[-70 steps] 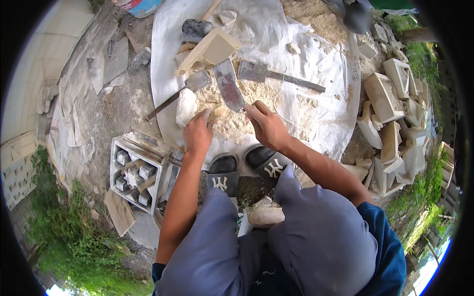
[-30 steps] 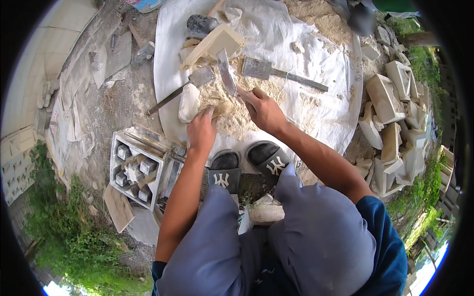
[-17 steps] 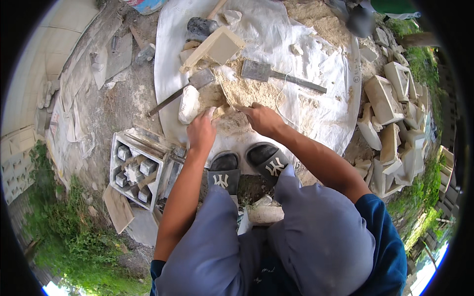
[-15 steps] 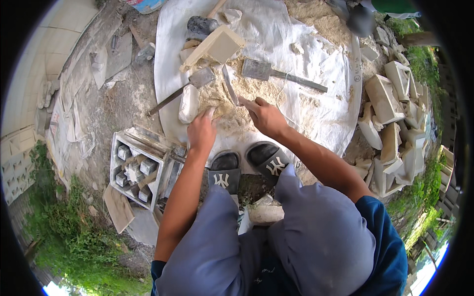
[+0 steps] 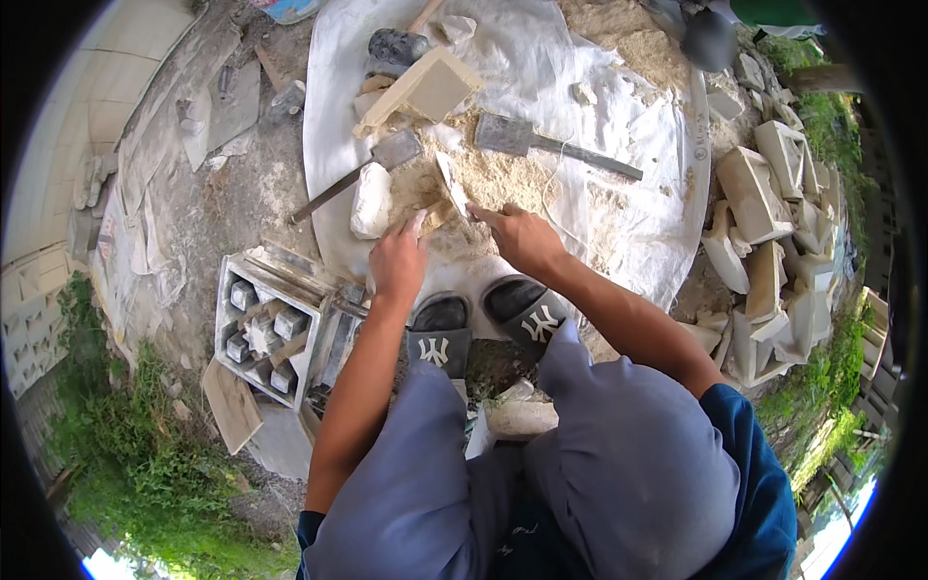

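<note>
And your right hand [image 5: 524, 238] is closed on the near end of the flat-bladed tool [image 5: 451, 184], fingers wrapped, index side towards the blade, and the blade slants up and leftward from your knuckles, tipped nearly edge-on! That blade looks stiff, likely metal, with enough weight to want a firm wrist; the pale dust on it could make it slick, so the end you have is the place to hold, well back from the edge. Over to your left hand [image 5: 398, 259], fingers bunched low, tips right at a small tan piece [image 5: 435, 217]; whether they pinch it or merely press on it, I cannot tell. The piece sits just beyond those fingertips, between your two hands and close beside the blade, in among the loose crumbs [image 5: 498, 182] on the white sheet [image 5: 628, 208]. It looks light, dry and chalky, rigid but probably quick to chip, so its left flank seems the safer hold, fingertips clear of that edge! Just beyond your left hand lies a white lump [image 5: 371, 203], apart from the blade, and farther out rests a pale hollow block [image 5: 430, 89]
</note>
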`<state>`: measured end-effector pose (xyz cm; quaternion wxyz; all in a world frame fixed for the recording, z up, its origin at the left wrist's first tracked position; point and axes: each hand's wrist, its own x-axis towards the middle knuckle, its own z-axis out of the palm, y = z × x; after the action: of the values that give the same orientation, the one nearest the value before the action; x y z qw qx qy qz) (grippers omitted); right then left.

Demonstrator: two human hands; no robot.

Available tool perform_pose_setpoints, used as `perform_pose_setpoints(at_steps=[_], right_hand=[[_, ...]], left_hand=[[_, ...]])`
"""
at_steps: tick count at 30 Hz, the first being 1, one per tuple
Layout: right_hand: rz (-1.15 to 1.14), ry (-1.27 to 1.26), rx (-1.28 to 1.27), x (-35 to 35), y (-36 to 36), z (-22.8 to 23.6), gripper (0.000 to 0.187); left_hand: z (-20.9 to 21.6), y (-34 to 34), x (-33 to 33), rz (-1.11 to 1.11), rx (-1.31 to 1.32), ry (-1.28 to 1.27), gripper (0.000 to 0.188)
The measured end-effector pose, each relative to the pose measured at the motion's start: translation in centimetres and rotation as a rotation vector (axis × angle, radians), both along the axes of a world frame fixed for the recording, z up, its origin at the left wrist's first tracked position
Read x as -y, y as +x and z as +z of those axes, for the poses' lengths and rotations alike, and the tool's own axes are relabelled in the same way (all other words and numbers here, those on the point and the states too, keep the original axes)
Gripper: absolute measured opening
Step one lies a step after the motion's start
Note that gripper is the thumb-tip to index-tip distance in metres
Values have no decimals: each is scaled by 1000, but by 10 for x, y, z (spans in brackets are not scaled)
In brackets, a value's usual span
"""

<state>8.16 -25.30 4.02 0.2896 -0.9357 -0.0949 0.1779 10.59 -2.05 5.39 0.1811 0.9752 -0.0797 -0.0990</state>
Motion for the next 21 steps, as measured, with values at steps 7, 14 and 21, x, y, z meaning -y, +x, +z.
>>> perform_pose_setpoints(at_steps=[7, 14, 21], right_hand=[[-393, -74, 151, 53, -5, 8, 57], [-547, -357, 243, 132, 1, -9, 50], [-323, -271, 358, 126, 19, -15, 42]], left_hand=[[-22, -32, -12, -217, 298, -33, 52], [-24, -33, -15, -178, 169, 65, 95], [-13, -29, -8, -138, 22, 106, 97]])
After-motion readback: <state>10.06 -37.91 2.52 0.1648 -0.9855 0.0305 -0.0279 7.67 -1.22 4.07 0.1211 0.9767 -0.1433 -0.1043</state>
